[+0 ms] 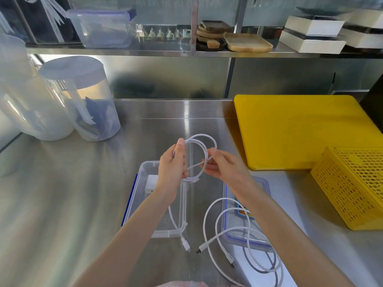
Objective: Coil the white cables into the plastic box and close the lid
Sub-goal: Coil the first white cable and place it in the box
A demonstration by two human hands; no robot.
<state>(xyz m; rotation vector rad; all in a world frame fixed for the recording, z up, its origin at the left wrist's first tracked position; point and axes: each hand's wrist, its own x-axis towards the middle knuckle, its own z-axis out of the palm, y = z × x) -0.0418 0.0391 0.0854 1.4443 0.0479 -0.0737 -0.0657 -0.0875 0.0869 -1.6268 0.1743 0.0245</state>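
My left hand (173, 164) grips a white cable (204, 141) wound into a round loop, held above the steel counter. My right hand (220, 164) pinches the same loop on its right side. Below my left forearm stands the clear plastic box (134, 195), open, with a white charger block (150, 184) inside. One end of a cable (174, 220) hangs over the box's near rim, its plug on the counter. The clear lid (259, 243) with blue seal lies flat to the right. A second white cable (219, 230) sprawls loosely over the lid and counter.
A yellow cutting board (294, 129) lies at the back right, with a yellow perforated basket (352, 187) in front of it. Two tall clear containers (83, 100) stand at the left. A shelf above holds a plastic tub, wooden trays and white boxes.
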